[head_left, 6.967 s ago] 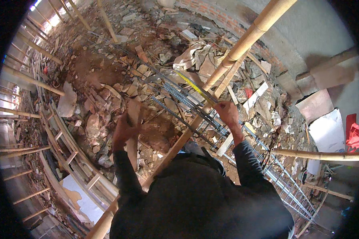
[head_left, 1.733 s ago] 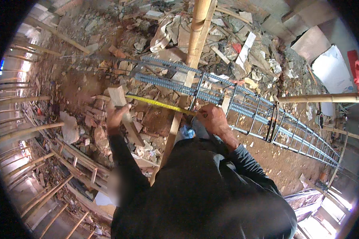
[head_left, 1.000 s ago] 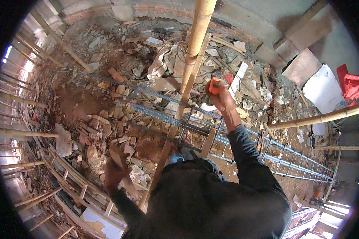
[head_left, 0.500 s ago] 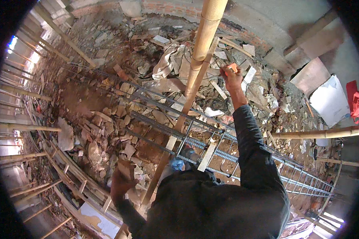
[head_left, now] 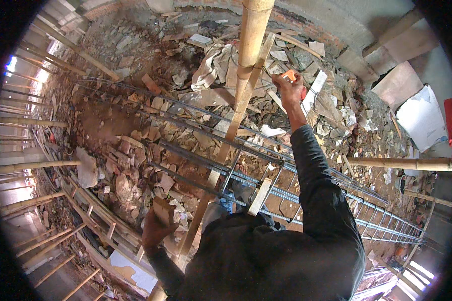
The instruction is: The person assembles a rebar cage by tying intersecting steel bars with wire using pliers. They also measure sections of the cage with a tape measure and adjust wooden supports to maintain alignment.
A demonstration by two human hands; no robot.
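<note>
My right hand (head_left: 290,94) is reached out ahead, closed on a small boxy orange tape measure (head_left: 289,76) with dark parts. Just left of it rises a thick bamboo pole (head_left: 251,45), a narrow wooden strip (head_left: 226,145) slanting along it. My left hand (head_left: 155,229) is low at the left, its fingers and thumb around a brown wooden board (head_left: 163,210); its fingertips are partly hidden. In front of my body a steel rebar cage (head_left: 241,173) runs from the middle to the lower right, with a short pale wood piece (head_left: 260,197) laid across it.
Broken tile, brick and wood rubble (head_left: 120,175) covers the ground. Several bamboo props (head_left: 40,164) stand at the left; another bamboo pole (head_left: 402,163) juts in from the right. White and tan boards (head_left: 418,118) lean on the concrete wall, beside a red object (head_left: 450,118).
My right hand has shifted slightly left and nearer the bamboo pole, turning the orange tape measure. My left hand still grips the board, now tilted a little differently. The view has shifted slightly.
</note>
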